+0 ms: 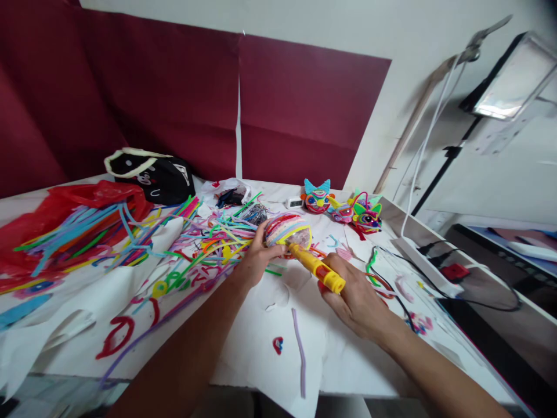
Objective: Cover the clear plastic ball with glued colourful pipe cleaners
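A rounded craft piece [285, 227], banded in red, pink, blue and yellow pipe cleaner with a bare patch on its right side, is gripped by my left hand [256, 258]. My right hand [352, 293] is wrapped round a yellow hot glue gun [319, 268], its nozzle at the lower edge of that piece. Whether the nozzle touches it I cannot tell. On the white paper below lie a lilac pipe cleaner strip [299, 353] and a small red, white and blue shape [278, 345].
Loose pipe cleaners [221, 229] cover the left, beside a red plastic bag [130, 194] and a black pouch [163, 177]. Finished colourful figures [317, 197] stand at the back. A power strip [429, 270] with cords and a lamp [516, 78] are on the right.
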The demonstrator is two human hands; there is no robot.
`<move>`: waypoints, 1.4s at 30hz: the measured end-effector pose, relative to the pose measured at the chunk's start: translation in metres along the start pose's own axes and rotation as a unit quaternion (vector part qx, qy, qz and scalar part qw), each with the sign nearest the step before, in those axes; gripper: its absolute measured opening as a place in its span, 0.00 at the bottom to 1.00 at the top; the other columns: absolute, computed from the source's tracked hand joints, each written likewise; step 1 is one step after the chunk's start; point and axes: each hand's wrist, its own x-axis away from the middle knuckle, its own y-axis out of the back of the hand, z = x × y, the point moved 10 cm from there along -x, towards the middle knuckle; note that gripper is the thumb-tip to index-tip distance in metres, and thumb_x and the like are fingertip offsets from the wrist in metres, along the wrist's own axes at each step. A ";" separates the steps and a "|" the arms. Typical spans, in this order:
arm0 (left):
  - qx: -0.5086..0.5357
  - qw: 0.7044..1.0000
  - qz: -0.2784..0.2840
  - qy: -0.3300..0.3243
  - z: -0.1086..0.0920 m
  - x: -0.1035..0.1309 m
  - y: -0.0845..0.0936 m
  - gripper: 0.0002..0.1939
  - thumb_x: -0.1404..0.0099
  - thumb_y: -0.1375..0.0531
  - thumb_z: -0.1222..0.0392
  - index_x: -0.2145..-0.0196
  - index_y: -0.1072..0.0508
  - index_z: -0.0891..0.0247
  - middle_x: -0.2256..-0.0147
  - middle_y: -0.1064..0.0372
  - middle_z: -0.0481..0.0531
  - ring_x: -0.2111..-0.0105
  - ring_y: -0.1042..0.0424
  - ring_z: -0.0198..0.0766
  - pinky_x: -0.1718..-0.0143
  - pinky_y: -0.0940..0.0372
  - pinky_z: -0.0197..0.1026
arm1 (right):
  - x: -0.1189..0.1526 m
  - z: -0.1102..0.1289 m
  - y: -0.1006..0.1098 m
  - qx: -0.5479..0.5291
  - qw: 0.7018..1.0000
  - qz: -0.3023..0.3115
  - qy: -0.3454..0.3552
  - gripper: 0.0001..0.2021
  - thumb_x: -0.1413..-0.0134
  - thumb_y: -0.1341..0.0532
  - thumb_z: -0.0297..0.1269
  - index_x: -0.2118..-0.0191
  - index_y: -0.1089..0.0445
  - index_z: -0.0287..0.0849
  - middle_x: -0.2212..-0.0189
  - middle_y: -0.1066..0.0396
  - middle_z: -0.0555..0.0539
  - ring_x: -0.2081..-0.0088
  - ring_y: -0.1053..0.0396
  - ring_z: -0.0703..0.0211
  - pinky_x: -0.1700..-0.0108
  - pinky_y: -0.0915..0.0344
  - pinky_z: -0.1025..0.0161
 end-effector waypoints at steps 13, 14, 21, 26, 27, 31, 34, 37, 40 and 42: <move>0.001 1.000 -0.015 0.009 -0.002 0.002 0.000 0.42 0.55 0.30 0.66 0.43 0.38 0.55 0.55 0.29 0.49 0.59 0.29 0.40 0.63 0.31 0.38 | 0.003 -0.001 0.001 0.011 1.000 -0.008 0.000 0.05 0.42 0.48 0.30 0.65 0.46 0.46 0.70 0.37 0.50 0.71 0.39 0.57 0.69 0.43 0.61; 0.002 1.000 -0.016 0.012 -0.003 0.003 0.000 0.42 0.56 0.30 0.66 0.43 0.38 0.55 0.55 0.29 0.49 0.59 0.29 0.40 0.63 0.31 0.38 | 0.004 -0.001 0.002 0.012 1.000 -0.011 0.002 0.05 0.42 0.48 0.30 0.65 0.46 0.46 0.70 0.37 0.50 0.71 0.39 0.57 0.69 0.43 0.61; 0.006 1.000 -0.017 0.020 0.001 0.002 0.002 0.42 0.54 0.31 0.65 0.42 0.39 0.54 0.54 0.29 0.49 0.57 0.29 0.41 0.62 0.31 0.39 | 0.006 -0.002 0.004 0.010 1.000 -0.018 -0.006 0.05 0.42 0.48 0.30 0.66 0.46 0.47 0.71 0.37 0.50 0.71 0.38 0.58 0.70 0.43 0.61; 0.007 1.000 -0.012 0.015 0.002 0.000 0.003 0.40 0.52 0.32 0.64 0.42 0.38 0.53 0.56 0.28 0.48 0.58 0.29 0.41 0.62 0.32 0.39 | 0.010 -0.006 0.004 0.018 0.999 -0.022 -0.020 0.04 0.42 0.48 0.31 0.65 0.46 0.47 0.71 0.37 0.51 0.72 0.38 0.58 0.70 0.44 0.61; 0.008 1.000 -0.013 0.015 0.002 0.001 0.003 0.40 0.52 0.32 0.64 0.42 0.38 0.53 0.57 0.28 0.48 0.58 0.28 0.40 0.62 0.32 0.39 | 0.011 -0.007 0.004 0.019 0.999 -0.022 -0.022 0.04 0.42 0.48 0.31 0.65 0.46 0.47 0.71 0.37 0.51 0.72 0.38 0.58 0.70 0.43 0.61; 0.018 1.000 -0.013 0.018 0.002 0.001 0.002 0.42 0.53 0.32 0.65 0.41 0.39 0.54 0.56 0.28 0.49 0.58 0.28 0.41 0.61 0.31 0.40 | 0.013 -0.008 0.003 0.023 0.999 -0.019 -0.018 0.03 0.41 0.48 0.31 0.65 0.45 0.47 0.71 0.36 0.50 0.71 0.37 0.57 0.70 0.43 0.61; 0.021 1.000 -0.009 0.016 0.002 0.000 0.002 0.41 0.52 0.32 0.65 0.41 0.38 0.55 0.55 0.28 0.51 0.57 0.28 0.43 0.60 0.31 0.42 | 0.015 -0.011 0.001 0.021 0.999 -0.010 -0.026 0.03 0.41 0.48 0.31 0.64 0.44 0.46 0.70 0.36 0.50 0.71 0.37 0.57 0.69 0.41 0.61; 0.027 1.000 0.002 0.012 0.003 -0.001 0.002 0.40 0.51 0.32 0.65 0.41 0.38 0.55 0.53 0.29 0.52 0.55 0.28 0.45 0.58 0.30 0.44 | 0.016 -0.012 0.000 0.019 0.999 -0.008 -0.031 0.03 0.41 0.48 0.31 0.63 0.44 0.46 0.70 0.36 0.50 0.71 0.37 0.57 0.69 0.41 0.61; 0.032 0.999 0.012 0.006 0.004 -0.003 0.002 0.39 0.50 0.32 0.64 0.41 0.39 0.55 0.51 0.30 0.53 0.53 0.28 0.46 0.57 0.30 0.44 | 0.018 -0.013 0.000 0.024 0.999 -0.014 -0.028 0.04 0.40 0.48 0.31 0.64 0.46 0.47 0.70 0.37 0.50 0.71 0.37 0.57 0.69 0.42 0.61; 0.035 0.999 0.014 0.004 0.005 -0.004 0.002 0.38 0.50 0.32 0.64 0.42 0.38 0.55 0.51 0.30 0.53 0.53 0.28 0.46 0.58 0.29 0.44 | 0.019 -0.014 0.000 0.026 0.999 -0.014 -0.028 0.05 0.40 0.48 0.31 0.65 0.47 0.47 0.71 0.38 0.51 0.71 0.38 0.58 0.69 0.42 0.62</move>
